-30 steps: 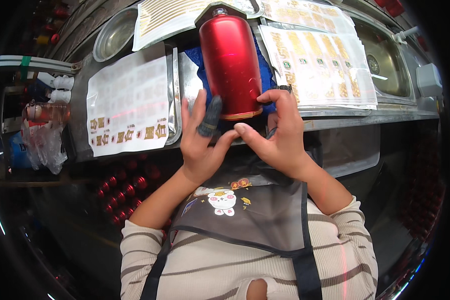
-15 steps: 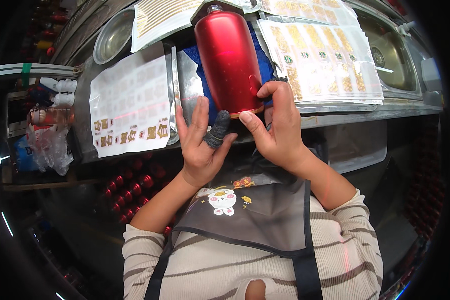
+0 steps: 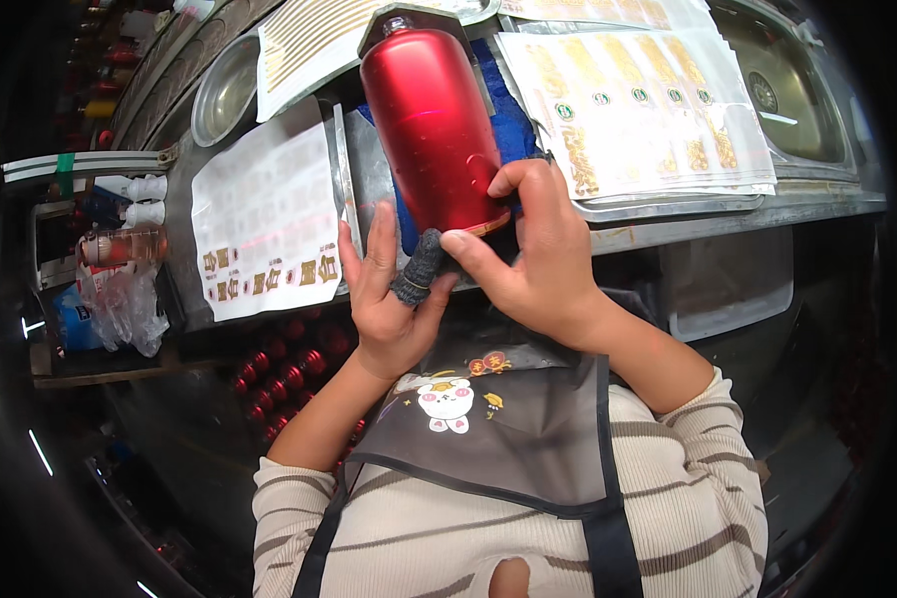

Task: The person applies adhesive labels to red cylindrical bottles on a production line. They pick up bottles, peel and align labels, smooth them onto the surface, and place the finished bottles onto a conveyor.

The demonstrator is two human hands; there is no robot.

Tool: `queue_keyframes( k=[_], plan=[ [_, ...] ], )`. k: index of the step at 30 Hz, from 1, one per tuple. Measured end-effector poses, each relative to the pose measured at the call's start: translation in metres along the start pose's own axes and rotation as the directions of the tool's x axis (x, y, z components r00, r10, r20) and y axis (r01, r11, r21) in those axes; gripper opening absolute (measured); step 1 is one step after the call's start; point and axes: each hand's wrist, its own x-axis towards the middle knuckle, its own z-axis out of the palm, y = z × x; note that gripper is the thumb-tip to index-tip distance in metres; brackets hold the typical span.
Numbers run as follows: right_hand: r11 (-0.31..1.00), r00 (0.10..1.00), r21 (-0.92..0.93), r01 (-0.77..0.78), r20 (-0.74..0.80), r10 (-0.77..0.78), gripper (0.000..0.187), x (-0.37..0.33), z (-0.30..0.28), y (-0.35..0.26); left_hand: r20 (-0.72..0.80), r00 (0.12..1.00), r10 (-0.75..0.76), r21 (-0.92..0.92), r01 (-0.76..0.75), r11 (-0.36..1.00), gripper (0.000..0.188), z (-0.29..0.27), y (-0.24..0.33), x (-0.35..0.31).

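Note:
A glossy red bottle (image 3: 431, 120) lies on its side over a blue cloth (image 3: 516, 120), its neck pointing away from me and its base toward me. A narrow gold-brown band (image 3: 490, 225) shows along the base edge. My right hand (image 3: 538, 239) grips the base end, thumb at the rim and bent index finger against the side. My left hand (image 3: 387, 289) has its fingers stretched out beside the base. Its index finger wears a dark finger cover (image 3: 419, 267) and touches the rim near the right thumb.
Left of the bottle lies a white sheet (image 3: 269, 199) with gold-brown decals. Stacked gold decal sheets (image 3: 628, 110) lie on a tray to the right, before a metal sink (image 3: 797, 90). A metal bowl (image 3: 214, 100) stands far left. Several red bottles (image 3: 279, 374) sit below the bench.
My right thumb has slid left along the base rim, closer to my covered left index finger. The whole view has turned slightly, and the bottle appears farther left.

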Motion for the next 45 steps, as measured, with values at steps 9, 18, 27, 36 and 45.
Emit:
queue_keyframes(
  k=[9,18,27,36,45],
  plan=[
    [0.998,0.998,0.015,0.060,-0.035,-0.059,0.040,-0.002,0.007,0.011,0.031,0.993,0.111,0.072,-0.113,0.991,0.064,-0.003,0.005,0.014],
    [0.958,0.997,0.275,-0.076,0.036,0.069,0.020,-0.005,-0.001,0.016,0.038,0.990,0.139,0.195,-0.144,0.970,0.061,-0.007,0.013,0.023],
    [0.820,0.959,0.498,-0.283,0.146,0.243,0.022,-0.013,-0.013,0.023,0.051,0.977,0.206,0.300,-0.211,0.930,0.039,-0.019,0.029,0.048],
    [0.982,0.999,0.184,0.038,0.007,-0.040,0.024,-0.034,-0.028,0.014,-0.096,0.990,0.100,0.163,-0.084,0.983,0.055,0.003,0.016,0.042],
    [0.993,0.988,0.115,-0.042,0.153,0.024,0.023,-0.050,-0.023,0.025,-0.140,0.990,-0.020,-0.144,-0.001,0.990,0.074,0.009,-0.004,0.046]
  ],
)
